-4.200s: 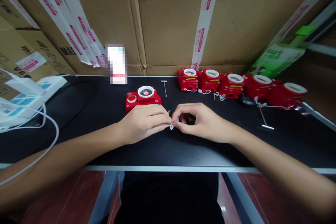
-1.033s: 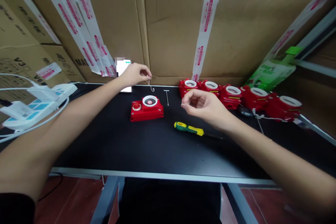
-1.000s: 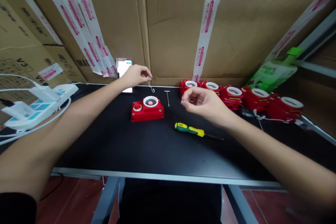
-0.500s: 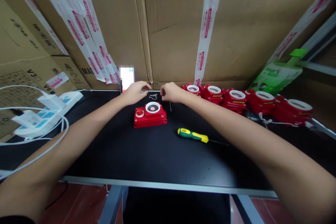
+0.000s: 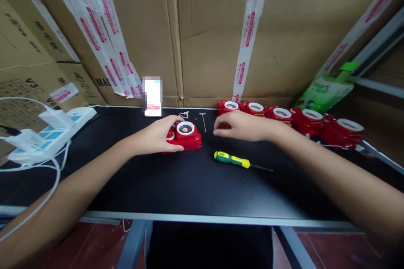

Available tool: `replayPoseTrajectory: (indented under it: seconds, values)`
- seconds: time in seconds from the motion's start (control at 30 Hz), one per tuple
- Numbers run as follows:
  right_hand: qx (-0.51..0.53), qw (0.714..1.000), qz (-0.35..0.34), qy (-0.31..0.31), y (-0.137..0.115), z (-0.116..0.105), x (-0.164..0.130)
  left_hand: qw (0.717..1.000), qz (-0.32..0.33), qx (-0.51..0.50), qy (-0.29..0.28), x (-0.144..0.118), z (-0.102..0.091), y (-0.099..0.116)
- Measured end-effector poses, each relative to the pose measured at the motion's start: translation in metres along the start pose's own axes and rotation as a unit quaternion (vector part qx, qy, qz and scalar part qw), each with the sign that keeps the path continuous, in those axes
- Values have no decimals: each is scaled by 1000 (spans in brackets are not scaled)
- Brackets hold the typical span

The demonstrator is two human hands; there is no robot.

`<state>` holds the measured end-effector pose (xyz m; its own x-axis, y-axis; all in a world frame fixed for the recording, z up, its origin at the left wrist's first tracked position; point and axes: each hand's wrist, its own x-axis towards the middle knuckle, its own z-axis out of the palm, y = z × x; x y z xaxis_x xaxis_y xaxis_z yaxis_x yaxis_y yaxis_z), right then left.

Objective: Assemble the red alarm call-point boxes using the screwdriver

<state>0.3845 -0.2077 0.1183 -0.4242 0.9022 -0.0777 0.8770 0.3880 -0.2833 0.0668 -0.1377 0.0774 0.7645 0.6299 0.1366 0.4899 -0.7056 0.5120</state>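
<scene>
- The red box sits on the black surface, under the fingers of the left hand.
- The left hand fingers wrap around the box's left side and hold it.
- The right hand hovers just right of the box, its fingers loosely curled and holding nothing.
- A screwdriver lies just below the right fingers.
- A thin metal pin lies between the two hands.
- A row of red boxes stands behind the right hand.
</scene>
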Motion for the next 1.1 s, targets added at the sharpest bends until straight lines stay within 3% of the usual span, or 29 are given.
replayPoseTrajectory:
  seconds: [0.1, 0.23, 0.4, 0.5, 0.63, 0.73, 0.87, 0.97, 1.1]
  values:
    - [83, 994, 10, -70, 0, 12, -36, 1000, 4, 5, -11, -1, 3, -8]
    - [132, 988, 14, -73, 4, 34, -54, 999, 7, -45, -26, -2, 0, -18]
    - [197, 980, 21, -24, 9, 47, -53, 991, 12, -120, -53, -4, -3, -26]
    - [330, 942, 16, 55, 11, 49, -48, 986, 20, -149, -74, -5, -2, -24]
    - [455, 863, 40, 217, 10, 52, -42, 988, 54, -116, -89, -7, 3, -13]
    - [509, 805, 54, 298, 5, 55, -40, 988, 86, -101, -82, -9, 10, -4]
    - [521, 742, 13, 422, -5, 58, -42, 987, 105, -88, -80, -10, 15, 5]
    - [510, 733, 4, 450, -12, 57, -45, 986, 117, -79, -88, -11, 15, 9]
    - [497, 756, 28, 425, -20, 56, -47, 984, 128, -80, -91, -12, 15, 12]
